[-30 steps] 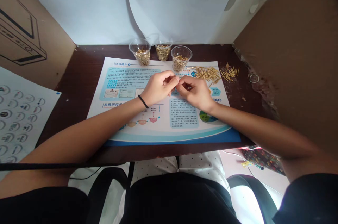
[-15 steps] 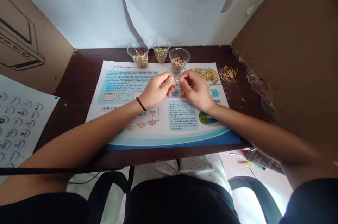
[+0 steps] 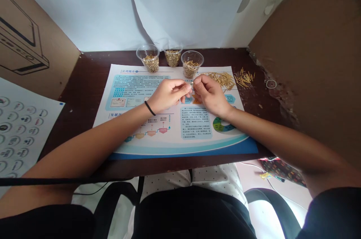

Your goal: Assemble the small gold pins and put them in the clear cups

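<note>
My left hand (image 3: 171,94), with a black band at its wrist, is closed in a pinch above the printed sheet (image 3: 158,148); what its fingertips hold is too small to make out. Close against it, my right hand (image 3: 211,95) pinches a small gold metal pin (image 3: 192,83) between thumb and forefinger. The fingertips of both hands nearly meet at this pin. Just beyond my right hand lies a pile of long gold pins (image 3: 224,80) on the sheet.
Three clear plastic cups stand at the back: a left cup (image 3: 148,53), a middle cup (image 3: 173,53) and a right cup (image 3: 192,58), all holding small gold pieces. More gold pins (image 3: 244,78) and a pale ring (image 3: 271,83) lie on the dark table. Cardboard (image 3: 316,55) walls the right side.
My left hand has shifted slightly right, its fingers looser, closer to my right hand. The gold piece between the fingertips shows more clearly. Cups and pile stay put.
</note>
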Motion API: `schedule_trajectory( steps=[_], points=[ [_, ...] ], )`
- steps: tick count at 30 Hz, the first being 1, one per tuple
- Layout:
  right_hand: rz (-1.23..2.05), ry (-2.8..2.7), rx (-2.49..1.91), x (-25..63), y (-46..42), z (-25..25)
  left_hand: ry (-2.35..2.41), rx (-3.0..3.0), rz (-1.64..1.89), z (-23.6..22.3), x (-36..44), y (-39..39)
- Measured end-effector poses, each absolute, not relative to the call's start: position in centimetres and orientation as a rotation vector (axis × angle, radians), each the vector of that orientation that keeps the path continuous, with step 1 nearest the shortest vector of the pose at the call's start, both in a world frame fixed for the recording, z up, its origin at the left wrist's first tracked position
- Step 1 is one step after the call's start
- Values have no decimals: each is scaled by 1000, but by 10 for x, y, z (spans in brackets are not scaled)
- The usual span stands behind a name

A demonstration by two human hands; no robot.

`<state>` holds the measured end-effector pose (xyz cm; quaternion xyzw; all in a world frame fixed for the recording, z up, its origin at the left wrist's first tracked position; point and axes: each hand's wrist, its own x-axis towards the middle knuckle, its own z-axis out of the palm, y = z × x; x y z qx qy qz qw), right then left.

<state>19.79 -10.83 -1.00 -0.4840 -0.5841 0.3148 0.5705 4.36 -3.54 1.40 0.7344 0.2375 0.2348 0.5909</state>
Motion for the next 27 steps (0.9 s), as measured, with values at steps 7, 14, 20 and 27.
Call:
schedule_trajectory(
  steps=[7, 14, 20, 27],
  points=[
    [756, -1334, -1019, 197, -109, -7, 545, 1735, 521, 15, 44, -36],
    [786, -1297, -1007, 197, -107, -8, 555, 1703, 536, 13, 43, -36],
    [787, -1313, -1103, 196, -109, -6, 586, 1590, 601, 14, 46, -38],
    [750, -1366, -1221, 196, -111, -6, 541, 1651, 621, 13, 45, -38]
  ],
)
